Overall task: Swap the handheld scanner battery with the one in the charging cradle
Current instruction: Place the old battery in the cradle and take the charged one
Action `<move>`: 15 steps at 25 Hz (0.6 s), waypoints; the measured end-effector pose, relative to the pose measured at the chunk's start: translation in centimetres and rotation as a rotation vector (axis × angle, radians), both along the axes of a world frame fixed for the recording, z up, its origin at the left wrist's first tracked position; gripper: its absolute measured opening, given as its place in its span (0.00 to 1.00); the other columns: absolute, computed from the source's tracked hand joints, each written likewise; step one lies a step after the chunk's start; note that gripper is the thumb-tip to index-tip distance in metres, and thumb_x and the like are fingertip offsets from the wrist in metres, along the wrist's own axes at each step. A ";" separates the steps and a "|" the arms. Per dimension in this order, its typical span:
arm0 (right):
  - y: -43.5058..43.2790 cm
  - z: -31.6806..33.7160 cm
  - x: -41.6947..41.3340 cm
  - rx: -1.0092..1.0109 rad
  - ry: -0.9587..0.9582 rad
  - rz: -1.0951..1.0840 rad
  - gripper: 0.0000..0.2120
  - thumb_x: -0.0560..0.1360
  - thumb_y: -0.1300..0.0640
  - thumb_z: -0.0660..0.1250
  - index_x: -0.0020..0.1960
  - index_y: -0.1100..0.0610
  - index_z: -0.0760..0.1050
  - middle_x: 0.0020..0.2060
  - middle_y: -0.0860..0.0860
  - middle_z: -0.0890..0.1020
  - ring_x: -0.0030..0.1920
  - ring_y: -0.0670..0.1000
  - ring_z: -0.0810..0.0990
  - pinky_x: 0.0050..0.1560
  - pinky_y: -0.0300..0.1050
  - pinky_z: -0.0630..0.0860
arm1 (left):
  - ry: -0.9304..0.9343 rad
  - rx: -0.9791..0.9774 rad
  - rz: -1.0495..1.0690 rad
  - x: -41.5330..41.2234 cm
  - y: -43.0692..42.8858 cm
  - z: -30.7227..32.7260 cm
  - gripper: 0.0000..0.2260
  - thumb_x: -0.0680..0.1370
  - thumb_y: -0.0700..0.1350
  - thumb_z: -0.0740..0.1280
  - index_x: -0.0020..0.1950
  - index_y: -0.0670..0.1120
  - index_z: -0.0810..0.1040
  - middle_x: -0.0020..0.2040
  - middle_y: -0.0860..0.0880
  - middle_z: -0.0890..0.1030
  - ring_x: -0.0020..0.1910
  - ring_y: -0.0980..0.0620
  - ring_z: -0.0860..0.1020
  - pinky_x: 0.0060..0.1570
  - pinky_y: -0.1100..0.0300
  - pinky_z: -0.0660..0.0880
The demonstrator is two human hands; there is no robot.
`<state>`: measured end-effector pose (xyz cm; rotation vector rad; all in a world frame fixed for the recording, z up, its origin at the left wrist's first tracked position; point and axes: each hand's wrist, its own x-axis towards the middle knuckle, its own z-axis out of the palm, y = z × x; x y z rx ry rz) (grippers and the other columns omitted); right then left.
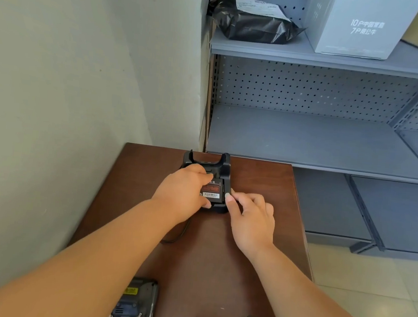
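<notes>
While seated in the cradle (224, 165), the battery (212, 189) lies between both hands (251, 220).

A brown table top (253, 239) of smooth wood-look finish with a dull sheen is seen. On it, a charging cradle (224, 168) of matt black plastic is set, and in the cradle a black battery (212, 189) with a printed paper-like label is seated. Behind the cradle, shelving (306, 139) of grey painted metal, matt and perforated at the back, is shown. On the top shelf, a glossy, crinkled black plastic bag (251, 24) and a smooth grey cardboard box (358, 27) are placed.
</notes>
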<state>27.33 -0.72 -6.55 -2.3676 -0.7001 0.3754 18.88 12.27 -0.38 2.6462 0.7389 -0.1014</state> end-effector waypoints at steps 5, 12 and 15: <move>0.0 0.2 -0.1 -0.019 0.018 0.002 0.18 0.78 0.41 0.53 0.63 0.43 0.73 0.60 0.47 0.72 0.61 0.53 0.65 0.63 0.46 0.62 | -0.067 -0.042 0.019 -0.9 0.3 0.1 0.30 0.73 0.48 0.71 0.74 0.47 0.66 0.70 0.52 0.68 0.67 0.50 0.69 0.66 0.58 0.66; -0.2 0.7 0.8 0.046 0.194 0.021 0.18 0.77 0.42 0.58 0.64 0.44 0.73 0.61 0.48 0.72 0.64 0.54 0.65 0.64 0.45 0.62 | -0.297 -0.103 0.187 -3.1 -1.3 0.7 0.28 0.73 0.50 0.71 0.71 0.48 0.69 0.67 0.53 0.72 0.63 0.52 0.72 0.61 0.60 0.69; -0.6 0.6 1.3 0.160 0.340 -0.005 0.17 0.77 0.44 0.60 0.62 0.47 0.76 0.60 0.49 0.77 0.66 0.55 0.68 0.69 0.52 0.65 | -0.350 -0.168 0.243 -4.2 -1.8 1.0 0.28 0.72 0.50 0.72 0.71 0.48 0.69 0.66 0.52 0.73 0.62 0.52 0.73 0.60 0.61 0.70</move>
